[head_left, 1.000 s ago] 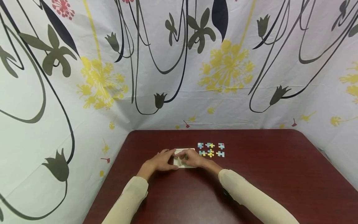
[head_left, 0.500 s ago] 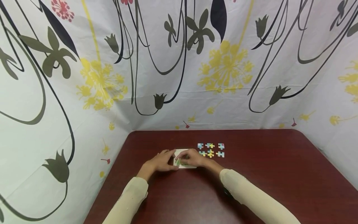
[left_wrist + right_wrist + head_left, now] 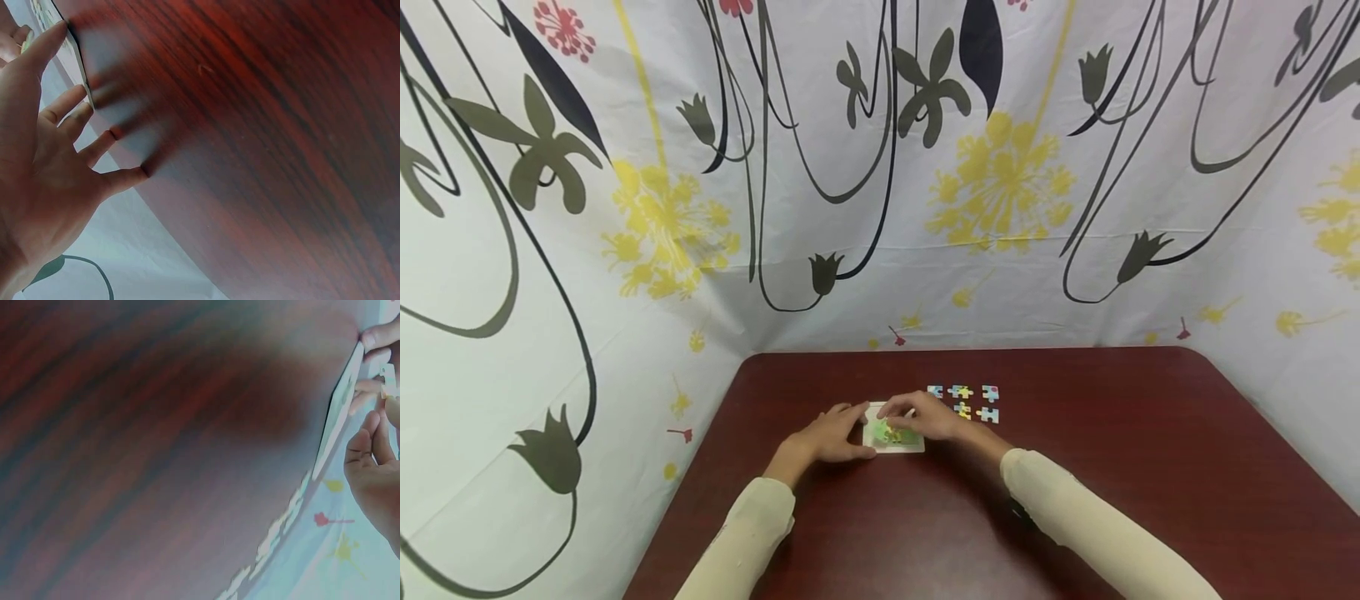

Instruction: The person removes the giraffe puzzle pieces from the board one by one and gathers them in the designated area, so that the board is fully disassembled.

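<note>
A small white puzzle tray (image 3: 901, 451) with a green and yellow picture lies on the dark red table. My left hand (image 3: 830, 435) is spread at the tray's left edge, thumb and fingertips touching its border. Above the tray's right part is my right hand (image 3: 928, 417). In the right wrist view its thumb and fingers pinch a small jigsaw piece (image 3: 389, 380), raised over the tray. The print on that piece cannot be made out. Part of the tray's back right is hidden by the right hand.
Several loose jigsaw pieces (image 3: 989, 392) in blue and yellow lie in two rows right of the tray, some partly behind the right hand. A flower-printed cloth (image 3: 880, 208) hangs at the back and sides of the table (image 3: 1090, 467).
My right hand has shifted slightly to the right and lifted, uncovering more of the green picture in the tray. The left hand stays at the tray's edge. The view has tilted slightly.
</note>
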Tool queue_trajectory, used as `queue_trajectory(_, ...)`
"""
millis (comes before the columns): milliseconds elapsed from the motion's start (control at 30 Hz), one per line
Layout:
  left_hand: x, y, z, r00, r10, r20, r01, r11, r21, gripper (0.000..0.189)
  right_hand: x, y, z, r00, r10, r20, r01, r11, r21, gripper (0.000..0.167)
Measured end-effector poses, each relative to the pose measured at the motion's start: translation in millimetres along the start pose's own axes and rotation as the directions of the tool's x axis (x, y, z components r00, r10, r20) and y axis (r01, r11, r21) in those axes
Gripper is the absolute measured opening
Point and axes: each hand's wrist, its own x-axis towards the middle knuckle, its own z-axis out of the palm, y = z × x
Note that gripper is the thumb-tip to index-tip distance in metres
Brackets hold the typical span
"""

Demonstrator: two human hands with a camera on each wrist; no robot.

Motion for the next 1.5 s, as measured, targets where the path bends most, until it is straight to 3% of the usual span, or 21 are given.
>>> queue_trajectory(533, -6.2, 0.0, -5.3, 1.000, 0.012, -0.029, -0.012, 1.000, -0.016, 0.086, -39.0, 15, -42, 1.000, 0.025, -0.013, -0.027, 0.991, -0.135, 0.018)
queue_trajectory(767, -5.4, -2.2, -2.7, 0.999, 0.018, -0.038, -0.018, 1.000, -0.006, 0.085, -48.2, 19, -45, 1.000, 0.015, -0.013, -0.017, 0.976, -0.219, 0.015)
queue_trajectory(1100, -5.5, -1.3, -0.6, 0.999, 0.034, -0.028, -0.034, 0.999, -0.014, 0.087, -60.9, 24, -42, 0.994, 0.104, -0.035, -0.109, 0.969, -0.223, 0.012)
queue_trajectory(1500, -4.9, 0.2, 0.2, 0.999, 0.038, -0.027, -0.038, 0.999, -0.017, 0.089, -57.5, 22, -40, 0.995, 0.066, -0.074, -0.083, 0.962, -0.259, 0.013)
